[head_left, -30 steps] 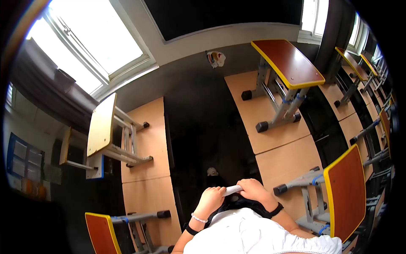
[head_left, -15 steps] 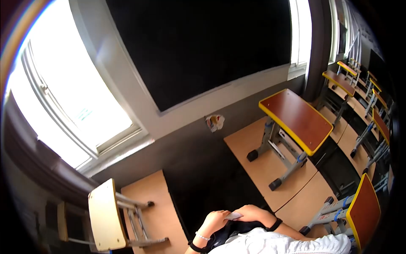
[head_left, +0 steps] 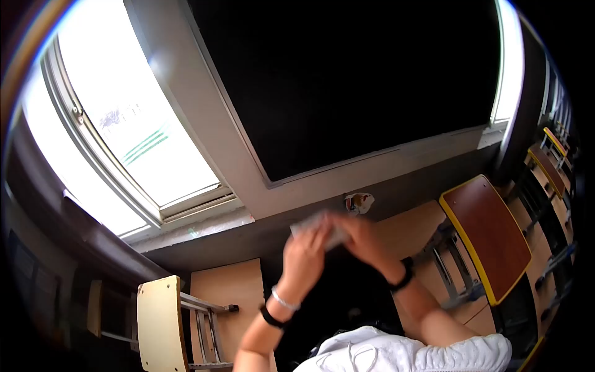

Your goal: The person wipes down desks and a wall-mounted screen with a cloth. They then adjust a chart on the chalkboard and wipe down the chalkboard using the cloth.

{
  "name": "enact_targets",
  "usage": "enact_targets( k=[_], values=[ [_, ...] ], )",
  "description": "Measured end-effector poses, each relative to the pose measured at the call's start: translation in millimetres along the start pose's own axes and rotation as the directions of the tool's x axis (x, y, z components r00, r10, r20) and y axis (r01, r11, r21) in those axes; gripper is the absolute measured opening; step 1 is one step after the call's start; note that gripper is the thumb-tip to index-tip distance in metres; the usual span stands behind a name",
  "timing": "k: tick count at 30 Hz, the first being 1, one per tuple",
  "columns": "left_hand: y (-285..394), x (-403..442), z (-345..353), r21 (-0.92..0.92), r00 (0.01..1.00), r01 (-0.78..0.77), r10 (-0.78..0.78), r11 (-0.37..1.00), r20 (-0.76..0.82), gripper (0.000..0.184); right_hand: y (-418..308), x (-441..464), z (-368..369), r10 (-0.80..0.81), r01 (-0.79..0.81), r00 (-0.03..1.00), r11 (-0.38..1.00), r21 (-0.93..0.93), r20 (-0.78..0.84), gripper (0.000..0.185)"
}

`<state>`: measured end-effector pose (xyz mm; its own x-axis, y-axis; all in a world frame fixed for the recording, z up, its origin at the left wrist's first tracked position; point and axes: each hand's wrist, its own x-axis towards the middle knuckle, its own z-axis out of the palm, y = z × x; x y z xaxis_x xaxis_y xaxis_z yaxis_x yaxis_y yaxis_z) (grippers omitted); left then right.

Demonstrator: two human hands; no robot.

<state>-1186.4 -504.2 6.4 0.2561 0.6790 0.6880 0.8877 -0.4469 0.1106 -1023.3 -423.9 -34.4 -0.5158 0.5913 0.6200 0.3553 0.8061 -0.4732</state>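
Observation:
A small pale, flat thing (head_left: 336, 238) is between my two hands, raised in front of the wall. It is smeared by motion, so I cannot tell whether it is paper, cloth or something stiffer. My left hand (head_left: 304, 255) grips it with the fingers bent over its near side, and one pale corner sticks out beyond them. On the other side my right hand (head_left: 365, 240) closes on the thing, its fingertips blurred and close to those of the left. A beaded bracelet and a black band circle my left wrist; another black band is on my right.
Ahead hangs a large black panel (head_left: 372, 80), with a bright window (head_left: 142, 130) to its left. Below the panel is a whitish patch (head_left: 359, 203) on the wall. A pale-topped stool or desk (head_left: 159, 323) stands left; yellow-edged desks (head_left: 486, 239) stand right.
Both hands have risen from my lap to in front of the wall, bringing the pale thing along. The view has tilted and turned left, so the panel and desks sit further right.

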Motion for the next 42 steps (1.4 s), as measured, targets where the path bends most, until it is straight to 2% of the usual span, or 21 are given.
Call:
enact_targets(
  k=[1, 2, 3, 5, 6, 8, 10, 13, 16, 17, 20, 23, 27, 29, 31, 33, 34, 35, 37, 40, 42],
  values=[
    [-9, 37, -18, 0.145, 0.999, -0.002, 0.007, 0.989, -0.035, 0.044, -17, 45, -23, -0.108, 0.078, 0.984, 0.976, -0.202, -0.144, 0.069],
    [-21, 79, -33, 0.186, 0.968, -0.1, 0.139, 0.977, -0.21, 0.043, -16, 90, -39, -0.284, 0.218, 0.917, 0.945, -0.244, -0.281, 0.067],
    [-35, 116, -44, 0.289, 0.928, -0.143, 0.23, 0.947, -0.292, 0.046, -18, 135, -58, -0.393, 0.294, 0.838, 0.91, -0.294, -0.378, 0.064],
    [-52, 189, -69, 0.434, 0.867, -0.126, 0.311, 0.892, -0.388, 0.053, -31, 212, -89, -0.502, 0.28, 0.689, 0.85, -0.447, -0.523, 0.062],
    [-68, 217, -70, 0.43, 0.859, -0.101, 0.297, 0.897, -0.418, 0.055, -31, 244, -98, -0.533, 0.299, 0.637, 0.837, -0.458, -0.557, 0.061],
    [-97, 256, -66, 0.408, 0.84, -0.057, 0.265, 0.911, -0.474, 0.06, -13, 293, -92, -0.541, 0.313, 0.636, 0.833, -0.457, -0.55, 0.063],
    [-119, 258, -40, 0.419, 0.863, -0.003, 0.214, 0.908, -0.457, 0.062, 10, 309, -76, -0.523, 0.287, 0.67, 0.837, -0.466, -0.527, 0.066],
    [-130, 226, 2, 0.359, 0.899, 0.048, 0.116, 0.932, -0.423, 0.067, 30, 278, -47, -0.417, 0.195, 0.803, 0.859, -0.473, -0.426, 0.067],
    [-143, 165, 72, 0.25, 0.914, 0.088, 0.021, 0.964, -0.406, 0.071, 60, 222, -5, -0.33, 0.195, 0.88, 0.907, -0.373, -0.343, 0.066],
    [-144, 140, 95, 0.264, 0.935, 0.132, -0.032, 0.955, -0.353, 0.071, 70, 201, 7, -0.29, 0.189, 0.91, 0.926, -0.327, -0.295, 0.065],
    [-142, 69, 163, 0.24, 0.954, 0.184, -0.115, 0.953, -0.275, 0.07, 111, 139, 55, -0.243, 0.176, 0.943, 0.945, -0.276, -0.228, 0.062],
    [-126, 65, 177, 0.235, 0.943, 0.268, -0.205, 0.934, -0.261, 0.065, 133, 125, 59, -0.255, 0.176, 0.942, 0.928, -0.327, -0.217, 0.061],
    [-106, 134, 137, 0.154, 0.933, 0.214, -0.155, 0.965, -0.325, 0.065, 103, 171, -7, -0.272, 0.17, 0.936, 0.905, -0.39, -0.223, 0.057],
    [-92, 188, 115, 0.151, 0.902, 0.098, -0.024, 0.984, -0.431, 0.073, 91, 204, -51, -0.356, 0.196, 0.89, 0.864, -0.465, -0.286, 0.053],
    [-81, 257, 103, 0.224, 0.825, 0.03, 0.103, 0.974, -0.556, 0.068, 87, 237, -96, -0.41, 0.171, 0.815, 0.846, -0.505, -0.409, 0.053],
    [-56, 320, 73, 0.258, 0.801, -0.087, 0.222, 0.962, -0.555, 0.062, 90, 261, -143, -0.437, 0.17, 0.727, 0.862, -0.478, -0.529, 0.058],
    [-42, 348, 65, 0.238, 0.775, -0.132, 0.25, 0.962, -0.58, 0.058, 103, 274, -177, -0.44, 0.235, 0.687, 0.887, -0.397, -0.578, 0.062],
    [-32, 366, 61, 0.236, 0.746, -0.186, 0.293, 0.954, -0.598, 0.055, 106, 275, -183, -0.426, 0.252, 0.715, 0.897, -0.363, -0.554, 0.066],
    [-32, 357, 77, 0.178, 0.778, -0.169, 0.242, 0.97, -0.58, 0.051, 112, 264, -168, -0.423, 0.22, 0.711, 0.892, -0.394, -0.561, 0.068],
    [-38, 298, 124, 0.109, 0.843, -0.112, 0.152, 0.988, -0.516, 0.052, 136, 220, -123, -0.288, 0.089, 0.783, 0.929, -0.358, -0.552, 0.072],
    [-39, 245, 159, 0.042, 0.925, -0.048, 0.06, 0.998, -0.375, 0.054, 160, 171, -79, -0.183, 0.028, 0.823, 0.959, -0.283, -0.537, 0.075]
  ],
)
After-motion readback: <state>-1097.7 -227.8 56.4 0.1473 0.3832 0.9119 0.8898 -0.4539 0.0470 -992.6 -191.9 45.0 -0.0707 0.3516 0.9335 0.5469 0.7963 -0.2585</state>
